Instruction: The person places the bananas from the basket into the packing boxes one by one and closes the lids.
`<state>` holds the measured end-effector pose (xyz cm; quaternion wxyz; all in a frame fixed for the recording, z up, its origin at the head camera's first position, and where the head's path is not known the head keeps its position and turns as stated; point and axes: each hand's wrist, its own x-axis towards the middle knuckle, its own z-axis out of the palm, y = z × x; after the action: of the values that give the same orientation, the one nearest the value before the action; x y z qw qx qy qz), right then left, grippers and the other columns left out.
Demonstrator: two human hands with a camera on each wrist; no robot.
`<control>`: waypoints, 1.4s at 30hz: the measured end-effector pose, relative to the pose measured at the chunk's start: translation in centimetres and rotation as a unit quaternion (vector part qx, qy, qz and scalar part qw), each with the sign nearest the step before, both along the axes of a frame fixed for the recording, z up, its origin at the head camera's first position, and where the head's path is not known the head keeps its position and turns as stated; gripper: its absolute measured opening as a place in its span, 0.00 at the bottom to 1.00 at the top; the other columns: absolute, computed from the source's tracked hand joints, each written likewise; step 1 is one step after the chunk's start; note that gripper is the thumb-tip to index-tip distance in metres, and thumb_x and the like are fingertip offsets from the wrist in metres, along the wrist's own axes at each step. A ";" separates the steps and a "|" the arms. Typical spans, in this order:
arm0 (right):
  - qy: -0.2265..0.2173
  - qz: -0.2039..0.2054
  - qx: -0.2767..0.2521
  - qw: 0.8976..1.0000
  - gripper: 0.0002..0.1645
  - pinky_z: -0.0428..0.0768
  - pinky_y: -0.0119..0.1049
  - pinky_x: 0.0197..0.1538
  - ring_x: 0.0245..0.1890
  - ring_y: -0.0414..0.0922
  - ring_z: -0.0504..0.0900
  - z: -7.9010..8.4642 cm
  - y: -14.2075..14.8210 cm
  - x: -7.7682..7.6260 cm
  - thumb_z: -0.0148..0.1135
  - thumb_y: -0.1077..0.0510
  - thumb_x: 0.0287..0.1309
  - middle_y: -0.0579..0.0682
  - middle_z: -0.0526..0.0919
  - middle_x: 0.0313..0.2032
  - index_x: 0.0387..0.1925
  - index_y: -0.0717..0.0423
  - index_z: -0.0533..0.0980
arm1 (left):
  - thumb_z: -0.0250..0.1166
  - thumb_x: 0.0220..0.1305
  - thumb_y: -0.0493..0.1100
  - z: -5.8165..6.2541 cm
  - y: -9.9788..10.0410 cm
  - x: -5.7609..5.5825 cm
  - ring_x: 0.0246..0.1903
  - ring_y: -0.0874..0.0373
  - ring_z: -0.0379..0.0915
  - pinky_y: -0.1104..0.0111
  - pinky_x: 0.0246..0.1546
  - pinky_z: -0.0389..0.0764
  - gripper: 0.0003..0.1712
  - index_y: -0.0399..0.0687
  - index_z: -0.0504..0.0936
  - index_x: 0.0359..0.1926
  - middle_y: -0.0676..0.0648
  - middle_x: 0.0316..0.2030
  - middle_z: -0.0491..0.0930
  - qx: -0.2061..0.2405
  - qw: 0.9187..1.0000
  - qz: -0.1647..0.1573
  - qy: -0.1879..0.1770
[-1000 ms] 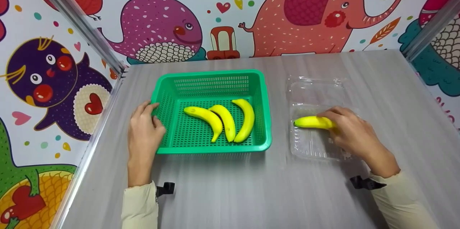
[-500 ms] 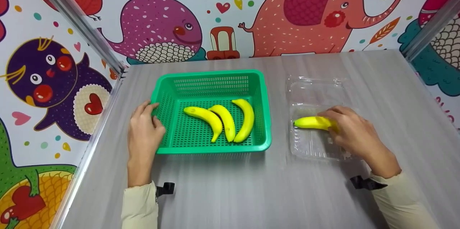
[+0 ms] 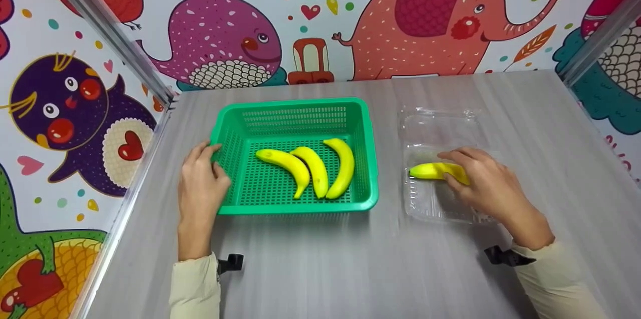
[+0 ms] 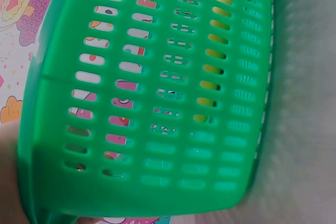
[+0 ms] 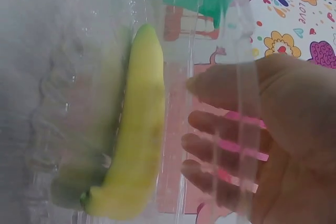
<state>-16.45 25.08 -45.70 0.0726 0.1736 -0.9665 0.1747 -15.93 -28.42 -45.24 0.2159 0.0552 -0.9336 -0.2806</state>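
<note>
A green plastic basket [image 3: 295,207] holds three yellow bananas: a left one [image 3: 288,161], a middle one [image 3: 315,171] and a right one [image 3: 342,169]. My left hand [image 3: 203,179] grips its left rim; the left wrist view has the slotted wall [image 4: 142,103] close up. Another banana [image 5: 139,129], green at its tip, lies in a clear plastic clamshell container [image 3: 433,204] on the right. Just above it hovers my right hand [image 3: 483,179], thumb and fingers spread; the right wrist view puts the hand [image 5: 294,129] apart from the banana.
The container's clear lid [image 3: 440,126] lies folded back behind its tray. Both stand on a grey wood-grain table [image 3: 345,269]. Cartoon-printed panels [image 3: 310,18] rise at the back and sides, joined by metal corner posts [image 3: 115,33].
My right hand has let go of the banana in the clear container, its thumb and fingers now spread apart. The left hand and basket have not moved.
</note>
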 end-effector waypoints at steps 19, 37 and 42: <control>0.059 0.036 -0.013 0.998 0.25 0.89 0.58 0.42 0.54 0.55 0.89 1.1 -3.6 0.8 0.77 0.53 0.63 0.49 0.90 0.56 0.62 0.46 0.86 | 0.54 0.73 0.27 0.0 0.1 0.0 0.72 0.30 0.71 0.37 0.63 0.81 0.24 0.32 0.84 0.65 0.30 0.72 0.76 0.002 1.000 0.003 -0.009; 0.074 0.090 -0.022 0.993 0.27 0.92 0.47 0.44 0.54 0.49 0.89 2.5 -9.6 0.9 0.80 0.51 0.62 0.48 0.89 0.54 0.62 0.47 0.86 | 0.54 0.73 0.27 0.0 0.0 0.1 0.72 0.29 0.72 0.37 0.65 0.80 0.24 0.32 0.84 0.65 0.29 0.71 0.76 0.002 1.000 0.003 -0.006; 0.077 0.110 -0.026 0.991 0.26 0.92 0.45 0.45 0.54 0.48 0.88 2.7 -11.0 0.6 0.79 0.53 0.63 0.46 0.89 0.55 0.62 0.47 0.85 | 0.55 0.73 0.27 0.0 0.0 0.0 0.72 0.30 0.72 0.37 0.66 0.79 0.23 0.32 0.84 0.64 0.29 0.70 0.77 0.003 1.000 0.003 -0.003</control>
<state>-15.89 14.06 -43.04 0.1318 0.2897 -0.9283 0.1924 -15.91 -28.38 -45.23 0.2134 0.0592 -0.9332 -0.2831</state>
